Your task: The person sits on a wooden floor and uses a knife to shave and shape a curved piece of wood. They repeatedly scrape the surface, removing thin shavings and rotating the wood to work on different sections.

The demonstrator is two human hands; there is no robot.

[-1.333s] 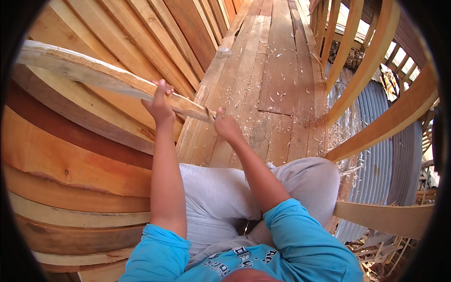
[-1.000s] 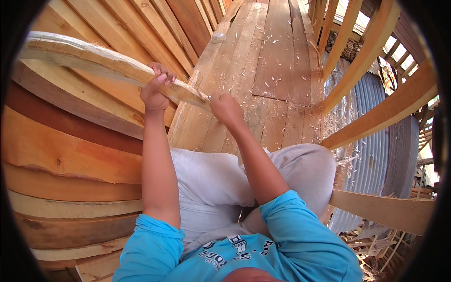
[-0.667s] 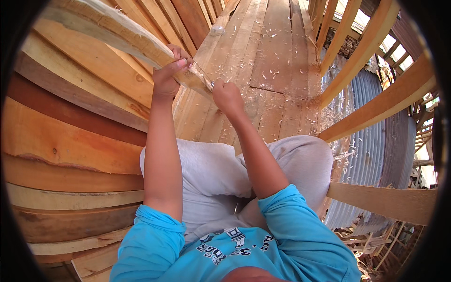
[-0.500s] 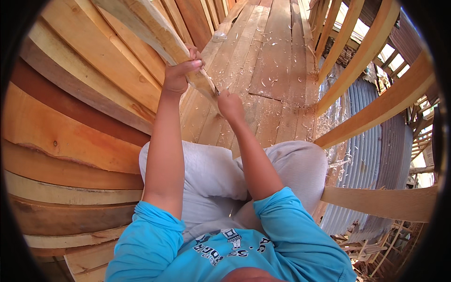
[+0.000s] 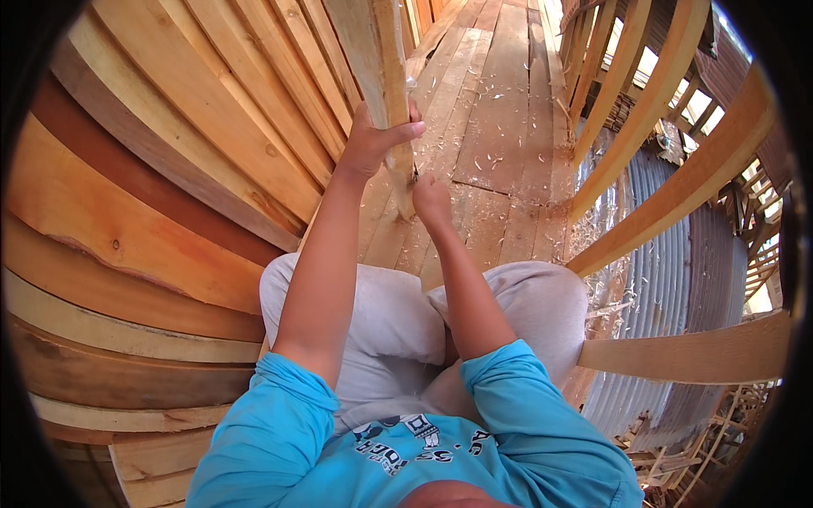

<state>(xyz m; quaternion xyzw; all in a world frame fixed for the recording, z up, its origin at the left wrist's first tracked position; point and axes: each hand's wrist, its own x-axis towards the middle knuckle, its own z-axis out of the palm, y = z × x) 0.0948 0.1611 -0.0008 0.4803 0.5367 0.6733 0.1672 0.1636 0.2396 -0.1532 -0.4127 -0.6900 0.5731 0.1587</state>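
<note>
A big curved wall of wooden planks (image 5: 152, 212) fills the left half of the frame, with light boards on top and darker ones lower down. In the upper middle there is a floor of flat boards (image 5: 500, 110), and many small wood chips (image 5: 495, 161) lie on it. On the right side, bent wooden ribs (image 5: 669, 195) cross in front of a wavy metal sheet (image 5: 677, 279). I sit with my knees in grey trousers (image 5: 381, 313) in the middle of the frame, and my blue sleeves (image 5: 279, 423) are at the bottom.

I hold a long wooden plank (image 5: 379, 59) that stands up almost straight in the upper middle and runs out of the top of the frame. My left hand (image 5: 377, 140) is wrapped tight around it, fingers on its right edge. My right hand (image 5: 430, 201) is just below, closed in a fist close to the bottom end of the plank, but I cannot tell if it grips the wood or something small
</note>
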